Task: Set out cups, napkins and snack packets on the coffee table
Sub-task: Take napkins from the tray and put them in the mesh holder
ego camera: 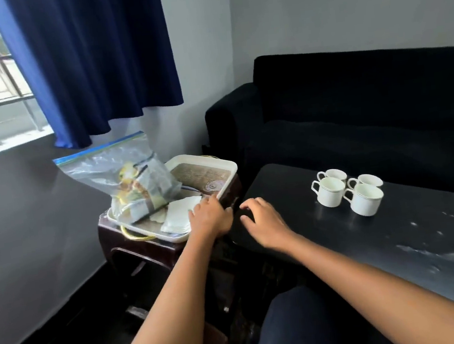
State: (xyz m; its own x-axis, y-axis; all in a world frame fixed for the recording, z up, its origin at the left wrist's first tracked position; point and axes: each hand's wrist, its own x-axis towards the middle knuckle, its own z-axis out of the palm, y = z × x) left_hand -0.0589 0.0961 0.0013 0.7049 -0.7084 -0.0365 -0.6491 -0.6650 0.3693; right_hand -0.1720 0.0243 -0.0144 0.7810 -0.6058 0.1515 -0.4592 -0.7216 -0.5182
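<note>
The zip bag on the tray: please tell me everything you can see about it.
The zip bag is clear, crinkled plastic with a blue-green zip strip along its top edge, which looks closed. It stands upright, leaning slightly, on the left part of the white tray. Inside are several snack packets in yellow, white and dark colours, heaped at the bottom. Its base lies beside the white napkins. Neither hand touches it.

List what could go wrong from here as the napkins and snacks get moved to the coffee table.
1. The left hand reaches for the napkins beside the propped zip bag; a nudge might tip the bag over.
2. The tray overhangs its small stand, so pressing its edge could tilt it.
3. The four cups stand crowded together; snacks set nearby may knock them.
</note>
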